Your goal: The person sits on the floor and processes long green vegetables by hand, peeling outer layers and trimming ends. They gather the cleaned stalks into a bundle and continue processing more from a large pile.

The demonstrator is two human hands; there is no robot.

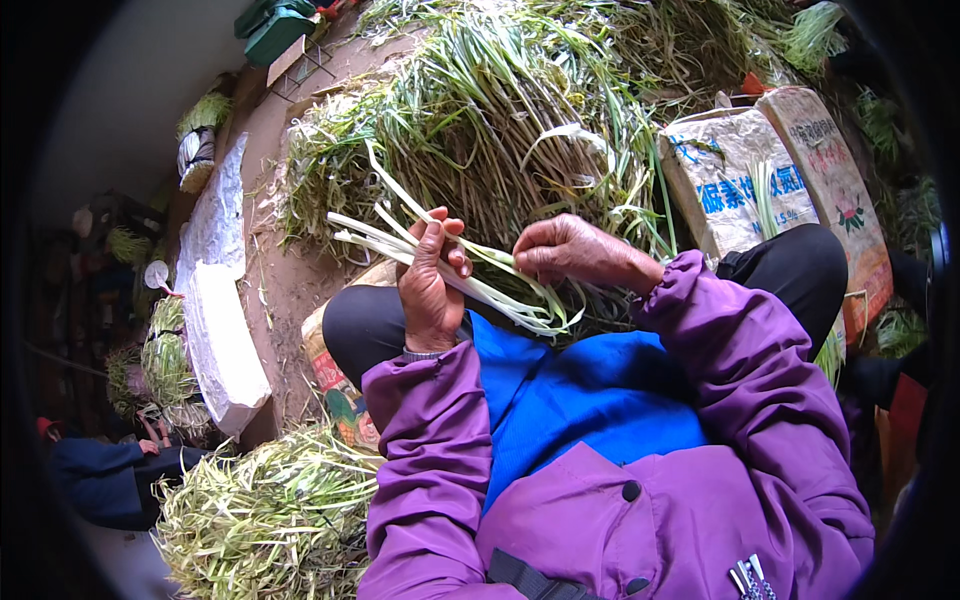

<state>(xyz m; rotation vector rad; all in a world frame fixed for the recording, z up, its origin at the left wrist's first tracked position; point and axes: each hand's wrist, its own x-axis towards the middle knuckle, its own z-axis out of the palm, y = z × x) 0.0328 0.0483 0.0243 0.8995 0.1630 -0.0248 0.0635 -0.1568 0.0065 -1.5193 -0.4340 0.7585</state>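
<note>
My left hand [433, 281] grips a small bunch of pale vegetable stalks [487, 289] between thumb and fingers. Their white ends fan out to the left, and the thin greenish ends droop to the right over my blue apron [585, 390]. One stalk sticks up higher than the others. On the right side of the bunch, my right hand [566, 251] has its fingers curled and pinched at one stalk; the fingertips are partly hidden. Just beyond both hands lies a large heap of long green stalks with brownish lower parts [517, 135].
Printed sacks [739, 180] stand by my right knee, with a few pale stalks [761, 199] on one. A loose leaf pile [270, 510] sits at lower left. White foam pieces [221, 345] and tied bundles [169, 352] line the left, near another person's sleeve [97, 480].
</note>
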